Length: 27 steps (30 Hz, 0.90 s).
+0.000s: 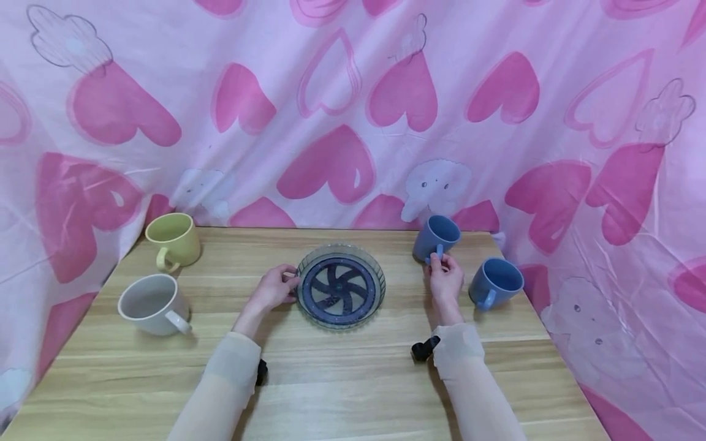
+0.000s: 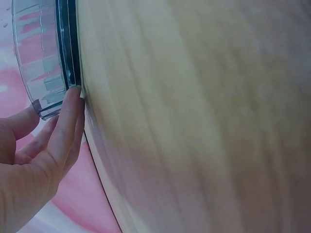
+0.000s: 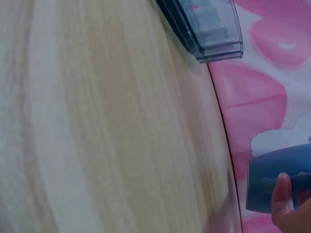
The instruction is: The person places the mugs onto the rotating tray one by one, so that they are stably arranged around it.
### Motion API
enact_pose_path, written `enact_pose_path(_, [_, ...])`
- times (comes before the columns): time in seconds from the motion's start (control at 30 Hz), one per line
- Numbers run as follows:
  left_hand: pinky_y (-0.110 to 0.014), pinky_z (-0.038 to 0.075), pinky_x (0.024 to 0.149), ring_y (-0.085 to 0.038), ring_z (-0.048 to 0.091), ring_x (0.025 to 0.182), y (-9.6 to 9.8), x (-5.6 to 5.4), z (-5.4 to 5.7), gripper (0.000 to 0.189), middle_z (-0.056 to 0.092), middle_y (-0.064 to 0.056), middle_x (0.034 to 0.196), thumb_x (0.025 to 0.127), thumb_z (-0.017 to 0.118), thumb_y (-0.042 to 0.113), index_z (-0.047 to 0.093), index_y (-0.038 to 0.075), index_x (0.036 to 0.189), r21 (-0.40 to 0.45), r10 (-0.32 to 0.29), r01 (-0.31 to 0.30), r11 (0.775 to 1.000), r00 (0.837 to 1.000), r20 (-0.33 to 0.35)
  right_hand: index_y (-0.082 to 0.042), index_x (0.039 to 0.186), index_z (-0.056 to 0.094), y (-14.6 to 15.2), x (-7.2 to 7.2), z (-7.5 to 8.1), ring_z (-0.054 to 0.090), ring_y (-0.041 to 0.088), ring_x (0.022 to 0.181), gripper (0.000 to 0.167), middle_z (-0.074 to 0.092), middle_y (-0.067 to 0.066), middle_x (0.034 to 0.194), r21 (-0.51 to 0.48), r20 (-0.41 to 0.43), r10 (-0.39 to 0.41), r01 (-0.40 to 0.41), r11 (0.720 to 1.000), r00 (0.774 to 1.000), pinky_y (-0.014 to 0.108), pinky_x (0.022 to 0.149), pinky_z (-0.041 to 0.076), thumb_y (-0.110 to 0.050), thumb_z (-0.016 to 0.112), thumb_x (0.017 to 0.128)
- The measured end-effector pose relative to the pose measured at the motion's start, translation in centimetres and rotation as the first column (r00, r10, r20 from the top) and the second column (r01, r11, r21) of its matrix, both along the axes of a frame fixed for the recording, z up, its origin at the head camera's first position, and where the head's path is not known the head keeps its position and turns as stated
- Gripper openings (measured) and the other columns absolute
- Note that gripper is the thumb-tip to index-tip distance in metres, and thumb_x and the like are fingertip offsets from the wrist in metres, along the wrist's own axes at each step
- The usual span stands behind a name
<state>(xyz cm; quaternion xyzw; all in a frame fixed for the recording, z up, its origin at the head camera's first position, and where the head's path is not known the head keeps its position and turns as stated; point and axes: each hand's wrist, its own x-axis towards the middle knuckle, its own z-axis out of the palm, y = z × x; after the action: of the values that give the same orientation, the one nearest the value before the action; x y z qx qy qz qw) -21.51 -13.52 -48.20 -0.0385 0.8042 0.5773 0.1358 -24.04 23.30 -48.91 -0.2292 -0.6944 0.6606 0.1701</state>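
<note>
A round clear tray (image 1: 339,320) with ribbed sides and a dark blue swirl pattern lies mid-table. My left hand (image 1: 276,288) holds its left side: in the left wrist view the thumb meets the upper rim (image 2: 29,109) and the fingertips (image 2: 73,92) reach the base. To the right, my right hand (image 1: 447,282) pinches the handle of a blue mug (image 1: 428,241) near the back edge. A narrow gap shows between that mug's base and the table edge in the right wrist view. A second blue mug (image 1: 485,285) stands just right of this hand.
On the left stand a yellow-green mug (image 1: 184,245) and, nearer to me, a wide white mug (image 1: 154,318). The wood-grain table (image 1: 342,386) meets a pink heart-patterned cloth (image 1: 325,165) at the back and sides. Black wrist devices (image 1: 425,349) sit at both cuffs.
</note>
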Motion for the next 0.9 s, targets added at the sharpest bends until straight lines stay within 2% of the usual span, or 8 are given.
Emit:
enact_pose_path(0.13, [-0.036, 0.059, 0.074, -0.025, 0.063, 0.084, 0.1, 0.1, 0.0, 0.033, 0.056, -0.021, 0.102, 0.101, 0.052, 0.006, 0.050, -0.005, 0.132, -0.013, -0.010, 0.010, 1.000, 1.000, -0.008, -0.003, 0.110, 0.063, -0.3, 0.3, 0.2, 0.060, 0.033, 0.096, 0.030, 0.062, 0.017, 0.106, 0.019, -0.015, 0.030, -0.030, 0.999, 0.999, 0.043, 0.090, 0.052, -0.030, 0.061, 0.098])
enact_pose_path(0.37, [-0.036, 0.059, 0.076, -0.026, 0.062, 0.088, 0.3, 0.1, 0.0, 0.032, 0.056, -0.021, 0.103, 0.102, 0.051, 0.006, 0.049, -0.005, 0.132, -0.038, -0.008, 0.007, 0.999, 1.000, -0.012, 0.000, 0.110, 0.065, -1.1, 0.6, 0.8, 0.060, 0.015, 0.078, 0.031, 0.062, 0.011, 0.098, 0.159, -0.070, 0.105, -0.093, 0.983, 0.992, 0.021, 0.070, 0.054, -0.028, 0.063, 0.097])
enact_pose_path(0.53, [-0.035, 0.058, 0.077, -0.029, 0.062, 0.094, 0.4, 0.0, 0.2, 0.030, 0.056, -0.023, 0.107, 0.102, 0.050, 0.006, 0.050, -0.005, 0.130, -0.032, -0.011, 0.010, 0.999, 1.000, -0.021, 0.004, 0.111, 0.063, -1.8, 0.7, 1.5, 0.064, 0.018, 0.079, 0.031, 0.060, 0.009, 0.095, 0.111, -0.108, 0.181, -0.169, 0.979, 0.978, 0.017, 0.068, 0.054, -0.024, 0.063, 0.097])
enact_pose_path(0.7, [-0.036, 0.059, 0.076, -0.028, 0.063, 0.092, 0.6, 0.0, 0.2, 0.029, 0.057, -0.022, 0.103, 0.101, 0.052, 0.004, 0.051, -0.006, 0.128, -0.026, -0.014, 0.013, 1.000, 1.000, -0.028, 0.009, 0.112, 0.062, -2.6, 1.0, 2.2, 0.065, 0.020, 0.080, 0.030, 0.061, 0.018, 0.099, 0.097, -0.120, 0.270, -0.260, 0.961, 0.955, 0.020, 0.072, 0.056, -0.018, 0.064, 0.096])
enact_pose_path(0.9, [-0.036, 0.058, 0.077, -0.028, 0.063, 0.093, 0.3, 0.1, 0.0, 0.030, 0.057, -0.022, 0.103, 0.100, 0.053, 0.004, 0.052, -0.006, 0.128, -0.038, 0.000, -0.001, 0.999, 1.000, -0.031, 0.008, 0.110, 0.063, -4.2, 1.0, 2.5, 0.067, 0.026, 0.080, 0.027, 0.063, 0.029, 0.102, 0.200, -0.134, 0.386, -0.356, 0.913, 0.913, 0.020, 0.071, 0.056, -0.016, 0.064, 0.097])
